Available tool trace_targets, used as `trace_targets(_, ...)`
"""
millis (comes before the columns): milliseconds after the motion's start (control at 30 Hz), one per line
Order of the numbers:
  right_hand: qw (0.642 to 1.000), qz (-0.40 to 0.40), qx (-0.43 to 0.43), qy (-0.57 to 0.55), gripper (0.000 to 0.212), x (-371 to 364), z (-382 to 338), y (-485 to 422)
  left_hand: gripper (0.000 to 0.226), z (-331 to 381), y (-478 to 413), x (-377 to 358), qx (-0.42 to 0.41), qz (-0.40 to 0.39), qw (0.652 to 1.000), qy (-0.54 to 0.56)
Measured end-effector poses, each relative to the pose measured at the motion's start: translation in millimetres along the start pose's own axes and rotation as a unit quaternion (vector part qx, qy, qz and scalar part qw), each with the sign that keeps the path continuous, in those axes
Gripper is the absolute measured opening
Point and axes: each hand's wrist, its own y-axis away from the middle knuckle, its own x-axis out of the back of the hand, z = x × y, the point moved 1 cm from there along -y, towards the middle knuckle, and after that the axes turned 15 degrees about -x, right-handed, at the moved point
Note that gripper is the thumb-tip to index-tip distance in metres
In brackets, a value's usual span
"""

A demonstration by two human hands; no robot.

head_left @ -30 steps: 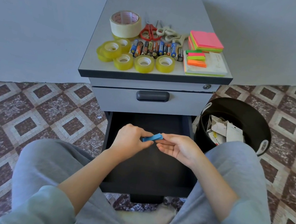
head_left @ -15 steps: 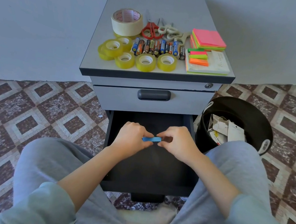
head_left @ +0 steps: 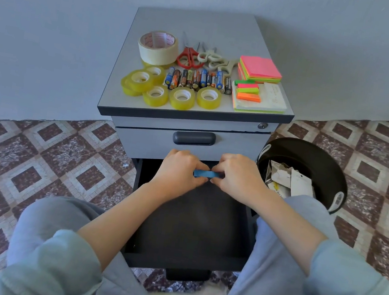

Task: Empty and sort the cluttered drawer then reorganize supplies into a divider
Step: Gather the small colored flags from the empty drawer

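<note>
1. On the left of the worktop (head_left: 202, 25), yellow tape rolls (head_left: 181, 97) lie clustered, with a masking tape roll (head_left: 157, 47) behind them.
2. Batteries (head_left: 199, 80) lie in a row at centre, with scissors (head_left: 189, 56) behind them.
3. Your left hand (head_left: 179, 173) pinches the left end of a blue strip (head_left: 205, 174), held over the back of the open drawer (head_left: 190, 228).
4. Your right hand (head_left: 237, 177) pinches the strip's right end.
5. Sticky notes (head_left: 260, 68) are stacked on the worktop's right.
6. A black bin (head_left: 319, 159) on the floor, right of the cabinet, holds paper scraps.

Cabinet top (head_left: 207, 24): tapes (head_left: 182, 97), batteries (head_left: 199, 79), scissors (head_left: 190, 56), notes (head_left: 259, 67)
</note>
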Motion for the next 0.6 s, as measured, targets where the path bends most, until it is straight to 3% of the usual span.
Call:
trace_targets(100, 1.000, 0.012, -0.012, 0.003, 0.029, 11, 7, -5, 0.042, -2, -6, 8, 0.040, 0.015, 0.999, 0.017)
trace_targets(200, 0.999, 0.023, -0.023, 0.007, 0.030, 21, 15, -8, 0.041, -5, -10, 13, 0.081, -0.031, 0.996, 0.004)
trace_targets(600, 0.999, 0.007, -0.029, 0.021, 0.031, 23, 13, -7, 0.030, 6, -17, 11, 0.050, -0.069, 0.996, -0.029)
